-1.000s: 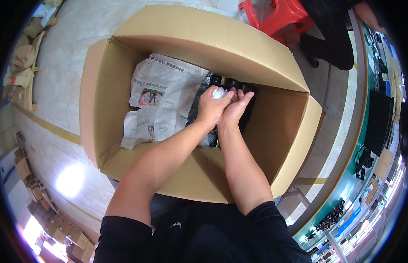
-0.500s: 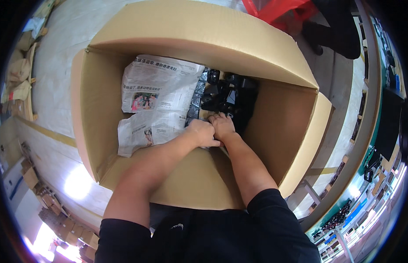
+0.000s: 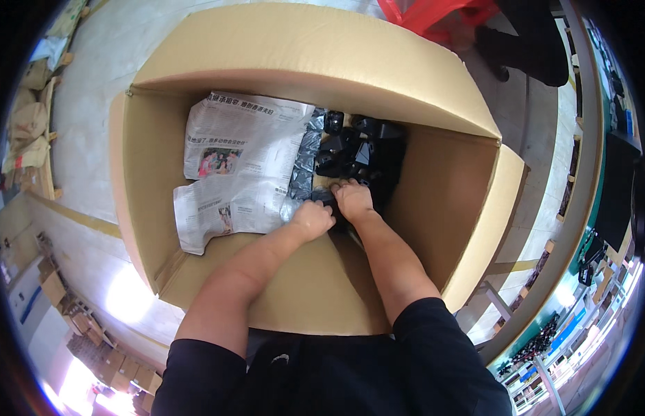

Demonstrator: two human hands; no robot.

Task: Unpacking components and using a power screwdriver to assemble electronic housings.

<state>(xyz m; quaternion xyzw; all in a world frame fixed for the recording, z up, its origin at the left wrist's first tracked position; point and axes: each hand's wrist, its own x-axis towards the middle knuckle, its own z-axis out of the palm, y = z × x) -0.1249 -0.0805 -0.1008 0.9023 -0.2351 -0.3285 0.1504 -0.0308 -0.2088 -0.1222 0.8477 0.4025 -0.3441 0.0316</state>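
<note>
Both of my hands reach into a large open cardboard box (image 3: 315, 291). My left hand (image 3: 314, 220) is closed, fingers curled down beside a strip of crinkled clear plastic wrap (image 3: 303, 166); what it grips is hidden. Close to its right, my right hand (image 3: 353, 200) has its fingers bent over at the near edge of a pile of glossy black moulded parts (image 3: 346, 152). I cannot make out what lies under those fingers. A sheet of newspaper (image 3: 246, 152) with small colour pictures covers the left part of the contents.
The box's tall walls stand around my forearms, and its far flap (image 3: 315, 48) leans outward. Beyond it are a red plastic stool (image 3: 433, 17) and a person's dark-clothed leg (image 3: 527, 52). A long workbench (image 3: 579, 229) runs along the right; sacks (image 3: 28, 125) lie at the left.
My left hand has drawn away from the right one, leftward and toward me. The newspaper's near end has shifted slightly left. My right hand stays almost in place.
</note>
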